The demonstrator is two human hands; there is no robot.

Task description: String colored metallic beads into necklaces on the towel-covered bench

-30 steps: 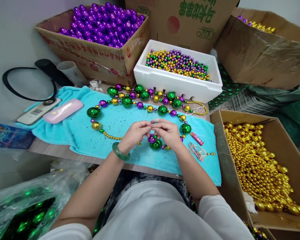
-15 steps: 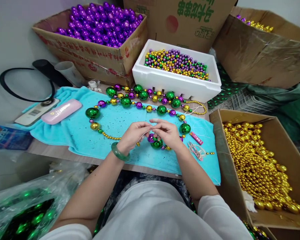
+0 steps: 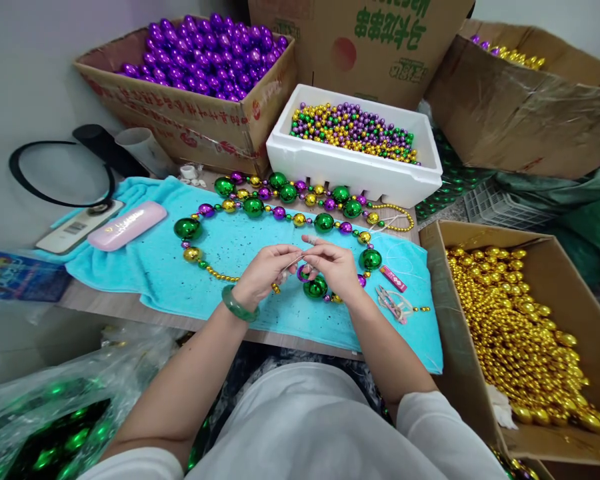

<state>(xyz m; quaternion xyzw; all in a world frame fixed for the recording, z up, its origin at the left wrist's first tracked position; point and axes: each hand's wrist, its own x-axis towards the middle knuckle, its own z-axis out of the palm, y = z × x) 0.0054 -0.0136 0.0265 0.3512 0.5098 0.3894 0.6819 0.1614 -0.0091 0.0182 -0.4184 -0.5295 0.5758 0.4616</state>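
Note:
A thin pale thread (image 3: 286, 267) runs between my hands, pinched by the fingers of both. My left hand (image 3: 265, 272), with a green bangle (image 3: 237, 304) at the wrist, is closed on it. Fingertips nearly touching the left ones, my right hand (image 3: 334, 265) is closed on the thread too. Below and around them lies a bead necklace (image 3: 299, 219) in a loop, with large green, purple and gold beads and a run of small gold ones. A large green bead (image 3: 315, 287) sits just under my right fingers. The thread's ends are too fine to follow.
A blue towel (image 3: 150, 280) covers the table. On its right lie small scissors (image 3: 390, 303) and a red packet (image 3: 393, 279); a pink case (image 3: 127, 227) is on the left. Behind stand a white foam box (image 3: 355, 160) of beads and a carton (image 3: 180, 113) of purple ones. A carton (image 3: 430, 300) of gold beads stands right.
The whole view has shifted slightly, with the table's far side a little lower. Both hands keep pinching the thread in nearly the same place, fingers moved slightly.

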